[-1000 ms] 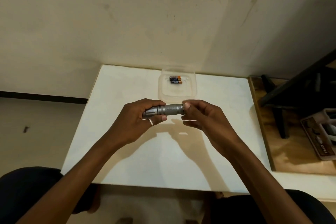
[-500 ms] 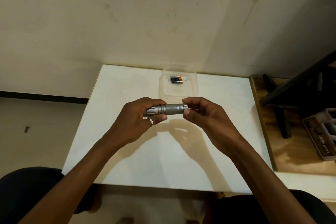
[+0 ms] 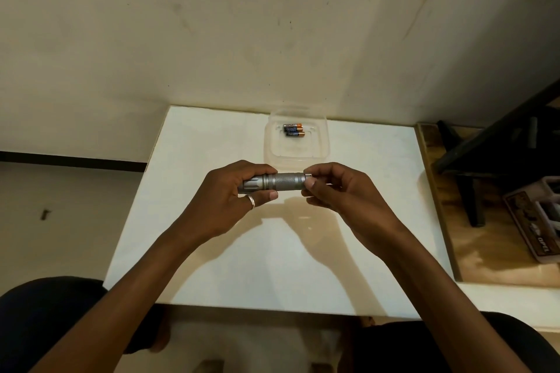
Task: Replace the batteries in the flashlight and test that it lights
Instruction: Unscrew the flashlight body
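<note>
A grey metal flashlight (image 3: 285,182) lies level in the air above the white table (image 3: 212,251), head to the left. My left hand (image 3: 224,200) grips its head end, fingers curled round it. My right hand (image 3: 336,191) pinches the tail end with thumb and fingertips, and a pale silver edge shows at the tail. Behind the flashlight a clear plastic tray (image 3: 295,154) holds black and orange batteries (image 3: 293,129) at its far side, lying side by side.
The table stands against a scuffed cream wall. To its right is a wooden board (image 3: 460,239) bearing a dark stand (image 3: 485,160) and a printed box (image 3: 539,230). My knees show below the table's front edge.
My right hand's fingers have shifted round the tail end, and a silver rim now shows there. The left hand and the flashlight have stayed in place.
</note>
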